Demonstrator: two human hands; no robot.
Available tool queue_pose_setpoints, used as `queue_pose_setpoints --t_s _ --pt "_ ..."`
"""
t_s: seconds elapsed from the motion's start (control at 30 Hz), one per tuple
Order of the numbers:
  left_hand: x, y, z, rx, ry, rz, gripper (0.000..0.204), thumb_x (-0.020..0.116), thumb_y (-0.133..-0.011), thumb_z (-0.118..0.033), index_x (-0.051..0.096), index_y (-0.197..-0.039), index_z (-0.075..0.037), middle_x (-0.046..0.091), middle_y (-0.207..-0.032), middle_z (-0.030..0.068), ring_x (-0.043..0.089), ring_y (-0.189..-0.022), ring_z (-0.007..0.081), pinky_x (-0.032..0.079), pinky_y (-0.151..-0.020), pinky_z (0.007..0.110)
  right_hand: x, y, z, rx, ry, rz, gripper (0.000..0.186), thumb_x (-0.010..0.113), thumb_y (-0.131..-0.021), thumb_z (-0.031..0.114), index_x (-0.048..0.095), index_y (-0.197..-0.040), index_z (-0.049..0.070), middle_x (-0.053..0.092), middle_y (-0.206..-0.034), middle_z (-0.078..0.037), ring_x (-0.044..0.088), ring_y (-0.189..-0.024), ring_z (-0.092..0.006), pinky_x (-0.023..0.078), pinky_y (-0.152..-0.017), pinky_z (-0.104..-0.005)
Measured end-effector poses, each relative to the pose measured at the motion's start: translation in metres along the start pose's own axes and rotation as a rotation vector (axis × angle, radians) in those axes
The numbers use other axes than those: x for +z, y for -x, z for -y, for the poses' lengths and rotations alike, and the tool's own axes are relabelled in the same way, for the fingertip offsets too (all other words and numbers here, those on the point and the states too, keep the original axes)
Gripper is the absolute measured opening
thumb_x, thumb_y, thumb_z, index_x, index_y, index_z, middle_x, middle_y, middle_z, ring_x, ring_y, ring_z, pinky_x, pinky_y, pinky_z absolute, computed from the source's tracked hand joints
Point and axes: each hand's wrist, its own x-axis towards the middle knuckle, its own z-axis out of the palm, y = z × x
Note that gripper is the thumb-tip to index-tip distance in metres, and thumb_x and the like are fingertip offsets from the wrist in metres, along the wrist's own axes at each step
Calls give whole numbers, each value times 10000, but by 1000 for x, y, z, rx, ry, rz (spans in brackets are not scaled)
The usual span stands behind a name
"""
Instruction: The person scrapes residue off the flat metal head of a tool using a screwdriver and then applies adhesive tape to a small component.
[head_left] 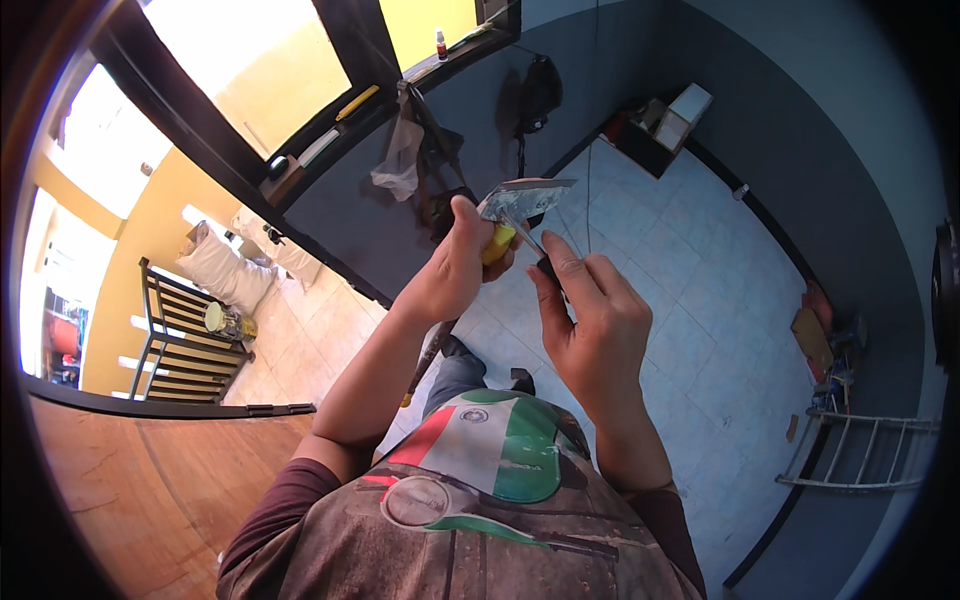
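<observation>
In front of my chest, my left hand (455, 265) is wrapped round the yellow handle of a putty knife (530, 198). Its wide metal blade is smeared with pale residue and points to the right. A second tool with a dark handle and a thin metal shaft (530, 240) is pinched between the thumb and fingers of my right hand (598, 320). The tip of that shaft meets or overlaps the wide blade near its handle. Whether the tip is a narrow blade or a screwdriver end, I cannot make out.
A window ledge on the left bears a yellow cutter-like tool (357, 103) and a small bottle (441, 45). A plastic bag (400, 160) hangs below it. An open wooden door (170, 490) stands at lower left, a ladder (860, 450) at right, boxes (683, 115) in the far corner.
</observation>
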Motion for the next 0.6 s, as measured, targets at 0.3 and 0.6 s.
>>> queue_pose_setpoints --t_s 0.3,0.6 --pt "12 -3 -31 394 -478 -34 1016 289 -960 -841 484 -1432 37 551 -870 103 558 -719 212 470 -702 334 -9 -3 3 77 -102 39 246 737 -948 143 726 -1158 16 478 -685 -37 471 -529 -131 429 -473 -297" --pt "10 -9 -41 401 -763 -127 1204 136 -853 -950 488 -1461 28 651 -1195 219 702 -963 319 526 -807 380 -6 -4 -16 994 -1566 323 184 747 -954 120 648 -1081 29 454 -621 56 298 -461 -34 195 -445 -247"
